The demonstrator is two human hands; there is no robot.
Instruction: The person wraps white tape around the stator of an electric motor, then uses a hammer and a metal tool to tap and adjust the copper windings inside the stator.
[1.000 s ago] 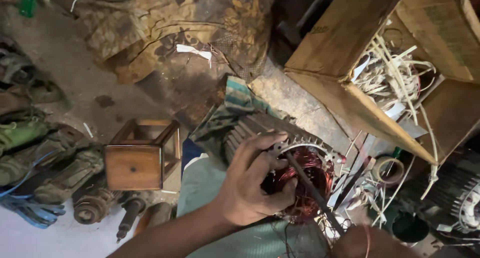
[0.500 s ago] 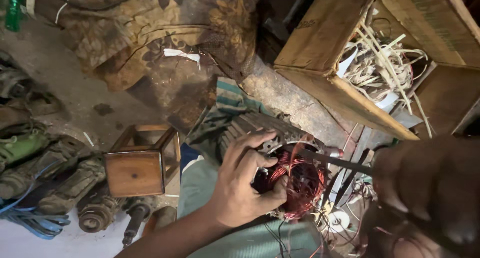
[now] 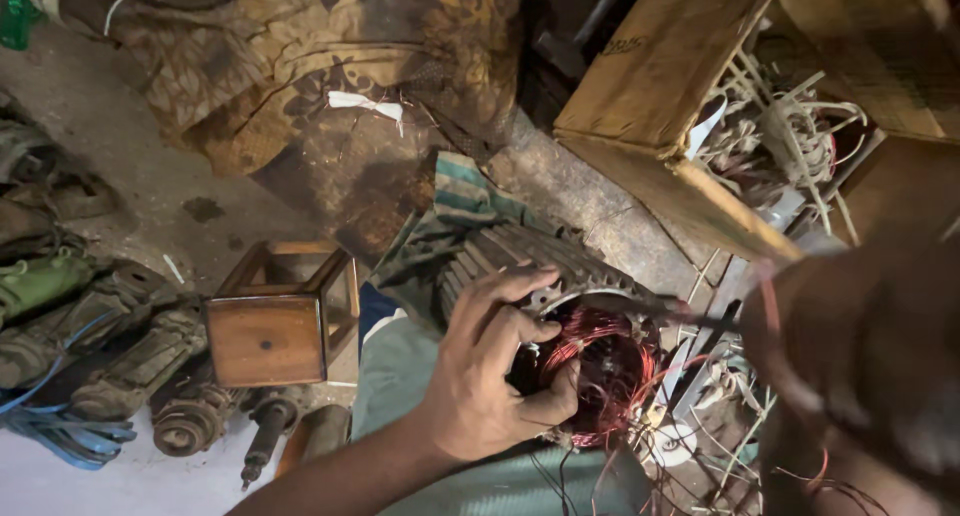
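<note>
Stator point(image 3: 600, 361): ribbed motor housing with copper windings, lying on teal cloth point(image 3: 400, 376) beside a small wooden stool point(image 3: 268, 338).
Left hand point(image 3: 490, 376): fingers curled, gripping the winding's edge.
Right hand point(image 3: 860, 366): blurred, close; grip unclear, dark rod point(image 3: 650, 306) nearby.

left hand point(image 3: 495, 376) fingers curled, right hand point(image 3: 860, 366) raised close, blurred
</note>
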